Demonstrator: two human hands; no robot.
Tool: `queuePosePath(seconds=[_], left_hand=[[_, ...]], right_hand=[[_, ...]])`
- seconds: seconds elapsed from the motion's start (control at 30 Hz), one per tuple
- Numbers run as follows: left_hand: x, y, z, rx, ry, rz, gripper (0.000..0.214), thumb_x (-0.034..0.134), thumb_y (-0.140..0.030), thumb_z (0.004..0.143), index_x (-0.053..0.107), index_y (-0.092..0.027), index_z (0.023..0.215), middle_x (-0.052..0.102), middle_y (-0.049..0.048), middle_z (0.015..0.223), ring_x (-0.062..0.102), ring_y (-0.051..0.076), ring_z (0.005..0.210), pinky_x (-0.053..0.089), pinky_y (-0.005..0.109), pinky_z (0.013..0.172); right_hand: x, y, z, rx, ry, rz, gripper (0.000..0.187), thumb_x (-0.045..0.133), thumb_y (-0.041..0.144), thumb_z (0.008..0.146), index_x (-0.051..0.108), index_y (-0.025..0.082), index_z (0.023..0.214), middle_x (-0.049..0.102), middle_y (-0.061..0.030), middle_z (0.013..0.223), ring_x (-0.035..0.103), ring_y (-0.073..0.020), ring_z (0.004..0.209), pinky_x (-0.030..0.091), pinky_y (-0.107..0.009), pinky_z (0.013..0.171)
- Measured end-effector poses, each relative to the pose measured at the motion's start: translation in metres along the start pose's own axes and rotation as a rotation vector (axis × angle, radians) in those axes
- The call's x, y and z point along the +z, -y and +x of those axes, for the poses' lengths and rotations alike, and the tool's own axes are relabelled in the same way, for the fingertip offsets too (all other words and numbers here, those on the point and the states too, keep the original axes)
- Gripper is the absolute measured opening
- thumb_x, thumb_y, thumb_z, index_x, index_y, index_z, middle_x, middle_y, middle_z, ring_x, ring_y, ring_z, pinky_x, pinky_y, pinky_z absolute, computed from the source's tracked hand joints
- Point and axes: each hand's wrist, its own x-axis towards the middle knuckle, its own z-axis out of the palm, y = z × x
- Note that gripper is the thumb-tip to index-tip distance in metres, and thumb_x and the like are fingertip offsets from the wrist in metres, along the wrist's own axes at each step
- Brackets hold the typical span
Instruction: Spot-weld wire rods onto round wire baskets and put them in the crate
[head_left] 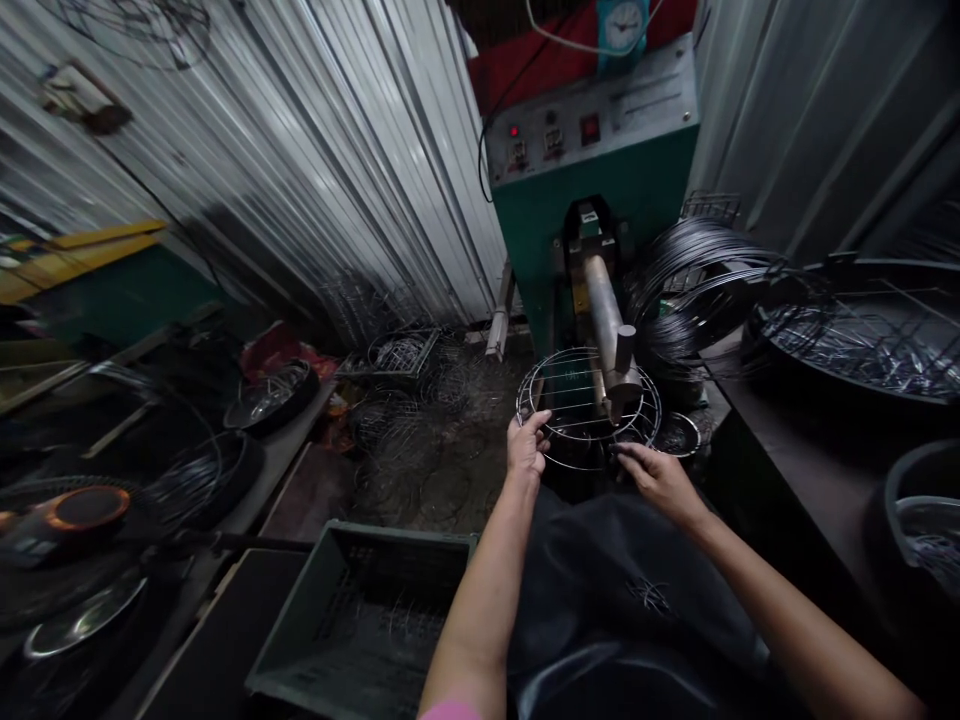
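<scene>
A round wire rack (577, 375) sits under the metal arm (609, 325) of a green welding machine (592, 190). My left hand (526, 443) grips the rack's near left rim with curled fingers. My right hand (654, 473) pinches the rack's near right rim. The arm's tip presses down near the rack's middle. A dark apron (622, 600) covers my lap below both forearms.
A green plastic crate (360, 610) with wire pieces stands at my lower left. Several wire racks (420, 400) litter the floor by the corrugated wall. Coiled wire (697, 270) and a dark tray of wire pieces (855, 340) sit to the right. Another basin (926, 500) is at the far right.
</scene>
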Motion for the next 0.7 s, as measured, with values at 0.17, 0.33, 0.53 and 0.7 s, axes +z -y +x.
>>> queuePosePath(seconds=[0.17, 0.33, 0.53, 0.7], left_hand=[[-0.0013, 0.0002, -0.0017, 0.000, -0.008, -0.016, 0.052, 0.076, -0.022, 0.042, 0.044, -0.020, 0.083, 0.044, -0.0097, 0.056, 0.031, 0.001, 0.038, 0.015, 0.014, 0.036], [-0.0001, 0.0008, -0.0015, 0.004, -0.028, -0.029, 0.050, 0.076, -0.021, 0.043, 0.044, -0.020, 0.081, 0.042, -0.0103, 0.054, 0.031, 0.001, 0.037, 0.015, 0.014, 0.036], [0.0026, 0.0017, -0.0023, -0.012, -0.024, -0.034, 0.047, 0.076, -0.021, 0.043, 0.043, -0.019, 0.076, 0.046, -0.0088, 0.056, 0.030, 0.000, 0.037, 0.014, 0.014, 0.036], [0.0036, 0.0036, -0.0016, -0.016, -0.058, -0.041, 0.046, 0.076, -0.021, 0.043, 0.043, -0.019, 0.074, 0.046, -0.0086, 0.054, 0.028, 0.000, 0.036, 0.015, 0.014, 0.034]], right_hand=[[-0.0024, 0.0026, 0.0033, 0.053, 0.052, 0.034, 0.035, 0.046, 0.046, 0.081, 0.063, 0.017, 0.092, 0.062, -0.0014, 0.063, 0.058, -0.0160, 0.057, 0.047, -0.029, 0.061], [-0.0011, 0.0020, 0.0015, 0.106, -0.006, 0.131, 0.040, 0.046, 0.050, 0.082, 0.059, 0.015, 0.098, 0.063, -0.0039, 0.068, 0.059, -0.0170, 0.060, 0.046, -0.028, 0.058], [-0.0017, -0.0005, 0.0026, 0.081, -0.019, 0.110, 0.038, 0.046, 0.049, 0.082, 0.059, 0.016, 0.096, 0.062, -0.0033, 0.068, 0.058, -0.0167, 0.061, 0.045, -0.029, 0.062], [-0.0038, 0.0032, 0.0084, 0.070, -0.010, 0.110, 0.035, 0.045, 0.048, 0.081, 0.058, 0.017, 0.092, 0.063, -0.0033, 0.074, 0.058, -0.0151, 0.059, 0.046, -0.029, 0.064]])
